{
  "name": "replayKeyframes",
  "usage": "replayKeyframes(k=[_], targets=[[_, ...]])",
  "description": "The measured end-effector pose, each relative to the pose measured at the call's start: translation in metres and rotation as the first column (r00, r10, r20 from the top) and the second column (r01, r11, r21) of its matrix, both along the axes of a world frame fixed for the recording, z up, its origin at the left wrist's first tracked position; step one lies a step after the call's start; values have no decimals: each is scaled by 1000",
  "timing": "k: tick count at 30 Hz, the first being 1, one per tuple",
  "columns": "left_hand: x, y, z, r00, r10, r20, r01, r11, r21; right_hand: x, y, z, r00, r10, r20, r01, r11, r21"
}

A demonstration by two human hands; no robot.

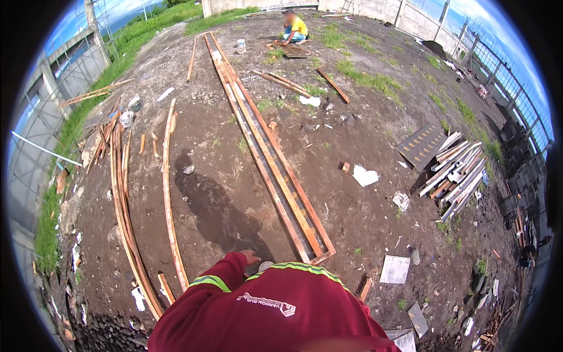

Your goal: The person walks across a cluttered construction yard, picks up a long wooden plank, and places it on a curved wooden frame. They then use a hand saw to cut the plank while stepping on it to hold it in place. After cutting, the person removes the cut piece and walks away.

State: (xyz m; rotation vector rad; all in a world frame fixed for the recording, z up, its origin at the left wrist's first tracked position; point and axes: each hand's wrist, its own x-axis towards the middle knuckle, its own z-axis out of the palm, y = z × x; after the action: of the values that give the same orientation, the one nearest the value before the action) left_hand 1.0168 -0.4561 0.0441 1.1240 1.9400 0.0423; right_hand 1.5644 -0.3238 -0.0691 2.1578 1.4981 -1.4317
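My left hand (251, 256) reaches out past the dark red sleeve with its yellow-green band, low in the middle of the view. It is small here and its fingers are hard to make out. Right beside it is a pale round thing (265, 266), mostly hidden by my red top; whether the hand touches it I cannot tell. My right hand is out of sight. Just ahead lies a long, narrow wooden frame (281, 170) of reddish-brown strips on the dirt, its near end close to my body.
Long boards (120, 205) and a single strip (168, 193) lie to the left. A pile of wood offcuts (454, 173) sits right, by a dark panel (421, 145). White buckets (126, 119) stand at left. Far off, a person in yellow (296, 28) crouches over a board (295, 51).
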Motion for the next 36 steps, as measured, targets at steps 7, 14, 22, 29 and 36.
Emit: replayKeyframes(k=[7, 14, 22, 29, 36], targets=[[70, 2, 10, 921, -326, 214, 371, 902, -223, -6, 42, 53, 948, -227, -221, 197, 969, -150], [72, 9, 29, 873, -462, 155, 477, 874, -87, 1, 17, 44, 993, -87, -85, 74, 985, -155], [3, -18, 82, 997, -18, -78, 18, 1000, -3, -5, 8, 27, 1000, 8, 6, -7, 992, -125], [-83, -74, 54, 981, 174, -82, -171, 984, 42, -33, 33, 51, 990, -139, -17, 137, 985, -103], [-157, -117, 13, 949, -196, -248, 175, 979, -103, -163, 59, 150, 988, -123, -98, 116, 991, -72]])
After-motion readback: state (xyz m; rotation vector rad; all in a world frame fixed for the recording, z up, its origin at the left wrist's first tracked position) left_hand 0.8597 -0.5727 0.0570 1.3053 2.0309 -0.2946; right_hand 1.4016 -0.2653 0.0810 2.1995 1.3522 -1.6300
